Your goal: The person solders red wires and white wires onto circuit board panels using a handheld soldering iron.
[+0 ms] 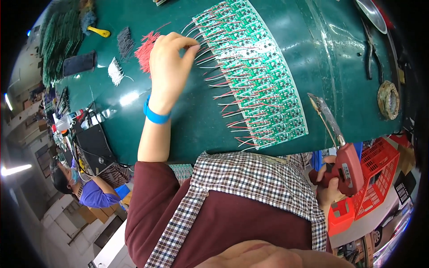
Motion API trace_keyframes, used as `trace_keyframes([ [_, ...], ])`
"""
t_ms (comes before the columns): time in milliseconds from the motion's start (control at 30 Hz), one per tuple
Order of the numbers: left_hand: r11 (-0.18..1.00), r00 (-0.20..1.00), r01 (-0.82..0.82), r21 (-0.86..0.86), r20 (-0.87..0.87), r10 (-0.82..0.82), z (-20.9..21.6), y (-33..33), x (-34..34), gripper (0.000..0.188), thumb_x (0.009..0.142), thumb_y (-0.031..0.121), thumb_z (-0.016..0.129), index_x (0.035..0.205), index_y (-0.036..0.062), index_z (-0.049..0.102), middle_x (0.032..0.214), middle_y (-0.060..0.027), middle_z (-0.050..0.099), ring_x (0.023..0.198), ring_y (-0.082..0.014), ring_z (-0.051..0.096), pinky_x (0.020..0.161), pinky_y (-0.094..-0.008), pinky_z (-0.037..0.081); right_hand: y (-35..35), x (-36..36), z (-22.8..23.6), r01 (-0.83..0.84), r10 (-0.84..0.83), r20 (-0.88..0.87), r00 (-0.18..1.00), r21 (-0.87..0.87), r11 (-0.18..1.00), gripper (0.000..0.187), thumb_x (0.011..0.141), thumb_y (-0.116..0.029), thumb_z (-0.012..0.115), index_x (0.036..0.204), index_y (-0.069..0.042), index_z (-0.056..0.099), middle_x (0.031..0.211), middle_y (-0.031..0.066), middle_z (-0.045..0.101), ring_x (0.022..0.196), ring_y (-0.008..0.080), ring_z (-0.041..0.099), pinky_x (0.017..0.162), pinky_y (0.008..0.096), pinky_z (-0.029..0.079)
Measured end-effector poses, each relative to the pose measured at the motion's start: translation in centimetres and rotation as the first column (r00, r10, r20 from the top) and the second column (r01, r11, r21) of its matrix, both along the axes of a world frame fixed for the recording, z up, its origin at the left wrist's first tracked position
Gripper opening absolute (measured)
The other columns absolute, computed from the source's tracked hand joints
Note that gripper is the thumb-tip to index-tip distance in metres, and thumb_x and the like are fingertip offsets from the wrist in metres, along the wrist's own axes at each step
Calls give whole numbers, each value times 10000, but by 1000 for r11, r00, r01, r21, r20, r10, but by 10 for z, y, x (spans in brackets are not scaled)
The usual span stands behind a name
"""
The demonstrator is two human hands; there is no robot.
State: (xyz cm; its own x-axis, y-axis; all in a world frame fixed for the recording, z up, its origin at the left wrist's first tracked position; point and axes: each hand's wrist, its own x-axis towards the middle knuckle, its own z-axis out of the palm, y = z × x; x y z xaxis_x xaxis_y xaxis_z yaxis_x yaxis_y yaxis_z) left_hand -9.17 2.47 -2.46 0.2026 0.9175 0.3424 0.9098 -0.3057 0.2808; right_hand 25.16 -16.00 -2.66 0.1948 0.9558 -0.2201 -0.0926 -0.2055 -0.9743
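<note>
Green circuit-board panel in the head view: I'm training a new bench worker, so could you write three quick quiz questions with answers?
1. Which hand grips the red pistol-shaped tool with a long metal tip?
2. True or false: the dark rectangular phone lies to the right of the green circuit-board panel.
3. Fill in: the pile of loose thin wires nearest the left hand is coloured ____.

Key: 1. the right hand; 2. false, it lies to the left; 3. red.
</note>
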Motion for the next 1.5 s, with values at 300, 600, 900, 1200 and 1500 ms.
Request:
trace_keyframes([
  [300,986,994,-78,-148,-93,65,-10,-1,-3,69,670,138,647,731,104,650,778,-31,499,802,-215,458,700,-337,351,1,0,6,7,-8,-11,1000,-21,1000,639,747,-449,608,1116,33,410,977,153,520,515,126,472,447,220,356],
  [600,1000,996,28,1,-86,-27,-13,-4,-22,55,720,60,580,774,55,579,769,-79,529,749,-266,476,687,-364,381,0,2,5,4,-5,26,1000,27,1000,619,772,-435,573,1126,33,375,953,159,516,487,138,461,411,228,345],
  [900,971,957,-229,-71,168,238,8,22,-82,110,712,60,625,812,23,652,734,-85,615,670,-180,577,625,-274,444,0,1,11,0,0,23,1000,7,1000,617,759,-458,589,1095,29,415,983,142,519,511,121,473,455,224,347],
  [1200,980,980,-95,-174,157,123,-11,65,-89,157,697,115,654,835,41,665,716,-88,639,667,-150,599,615,-251,453,1,8,7,47,-47,25,999,26,999,622,775,-434,576,1127,42,382,981,169,521,505,132,466,436,225,355],
  [1500,985,975,160,-68,-145,-169,-26,86,-95,130,772,82,586,854,-18,595,775,-87,580,729,-166,537,680,-256,415,1,8,6,65,-64,-7,998,63,996,654,775,-434,577,1159,46,351,952,196,525,473,139,454,396,216,355],
])
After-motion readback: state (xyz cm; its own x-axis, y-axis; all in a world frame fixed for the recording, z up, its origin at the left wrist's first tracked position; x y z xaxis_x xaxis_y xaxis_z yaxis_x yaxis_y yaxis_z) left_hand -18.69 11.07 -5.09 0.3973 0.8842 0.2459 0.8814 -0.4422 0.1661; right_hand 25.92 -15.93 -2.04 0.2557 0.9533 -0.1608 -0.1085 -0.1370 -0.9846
